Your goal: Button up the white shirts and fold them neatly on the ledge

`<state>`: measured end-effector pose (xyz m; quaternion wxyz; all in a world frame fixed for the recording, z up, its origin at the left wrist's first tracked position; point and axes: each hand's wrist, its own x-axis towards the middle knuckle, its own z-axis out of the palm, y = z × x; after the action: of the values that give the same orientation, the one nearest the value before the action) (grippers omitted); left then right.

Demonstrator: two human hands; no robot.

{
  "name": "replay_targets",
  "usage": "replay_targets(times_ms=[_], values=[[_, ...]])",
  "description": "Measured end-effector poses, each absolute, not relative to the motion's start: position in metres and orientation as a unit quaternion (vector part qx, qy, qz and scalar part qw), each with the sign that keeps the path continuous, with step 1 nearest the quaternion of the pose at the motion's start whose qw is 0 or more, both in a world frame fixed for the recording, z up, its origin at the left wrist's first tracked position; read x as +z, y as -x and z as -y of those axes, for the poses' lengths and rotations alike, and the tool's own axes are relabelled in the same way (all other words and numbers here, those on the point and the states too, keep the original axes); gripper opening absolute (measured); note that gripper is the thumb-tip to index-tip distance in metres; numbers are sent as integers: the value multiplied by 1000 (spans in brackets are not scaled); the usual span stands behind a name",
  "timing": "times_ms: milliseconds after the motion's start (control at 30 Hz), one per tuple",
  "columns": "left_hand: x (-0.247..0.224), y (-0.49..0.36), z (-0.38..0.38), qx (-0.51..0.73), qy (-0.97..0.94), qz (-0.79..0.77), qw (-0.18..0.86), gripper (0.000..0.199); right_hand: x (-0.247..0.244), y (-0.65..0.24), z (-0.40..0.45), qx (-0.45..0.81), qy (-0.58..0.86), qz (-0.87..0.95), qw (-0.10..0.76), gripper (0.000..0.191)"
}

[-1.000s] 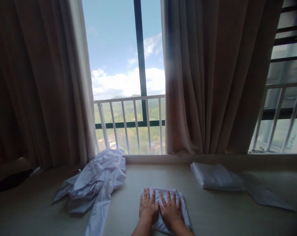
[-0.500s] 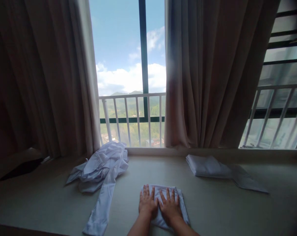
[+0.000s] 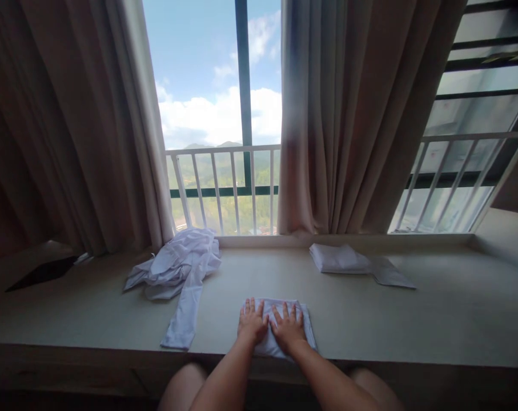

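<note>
A folded white cloth (image 3: 280, 311) lies near the front edge of the pale tabletop. My left hand (image 3: 253, 324) rests flat on its left part, fingers spread and pointing away from me. On the right part of the same cloth lies my right hand (image 3: 288, 330), also palm down with fingers apart. The two thumbs nearly meet over the middle. Neither hand grips anything; the palms cover some of the cloth.
A crumpled white cloth (image 3: 181, 265) lies at the left, one strip reaching the front edge. Farther right is another folded white cloth (image 3: 340, 258). A dark flat object (image 3: 42, 274) sits far left. Curtains (image 3: 327, 142) and a white railing (image 3: 224, 149) stand behind the tabletop (image 3: 391, 325).
The view has shifted, so the front edge and my knees now show and everything sits higher in the picture. Both hands remain flat on the folded cloth.
</note>
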<state>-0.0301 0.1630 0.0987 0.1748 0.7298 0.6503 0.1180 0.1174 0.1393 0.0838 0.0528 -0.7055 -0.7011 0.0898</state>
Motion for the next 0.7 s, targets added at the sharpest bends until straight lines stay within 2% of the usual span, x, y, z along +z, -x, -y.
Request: replay_targets(times_ms=[100,200,267,333,467,533,600,700], values=[[116,43,-162,166,-710,-656,195,59,102,-126,-120,84,674,724,120,58],[123,66,-146,210,-689,-670,180,59,108,-134,-76,83,586,761,266,46],[123,81,-128,232,-651,-699,185,59,100,-131,-40,159,543,742,360,38],[120,92,-110,238,-599,-733,219,57,85,-122,-11,288,534,668,430,39],[118,95,-93,227,-568,-732,300,42,57,-97,13,577,543,385,473,55],[119,91,-90,228,-566,-715,341,42,54,-88,12,673,507,246,479,66],[120,85,-87,227,-565,-697,380,47,57,-84,8,716,460,167,497,70],[117,77,-72,244,-561,-662,433,58,66,-84,4,739,407,123,523,64]])
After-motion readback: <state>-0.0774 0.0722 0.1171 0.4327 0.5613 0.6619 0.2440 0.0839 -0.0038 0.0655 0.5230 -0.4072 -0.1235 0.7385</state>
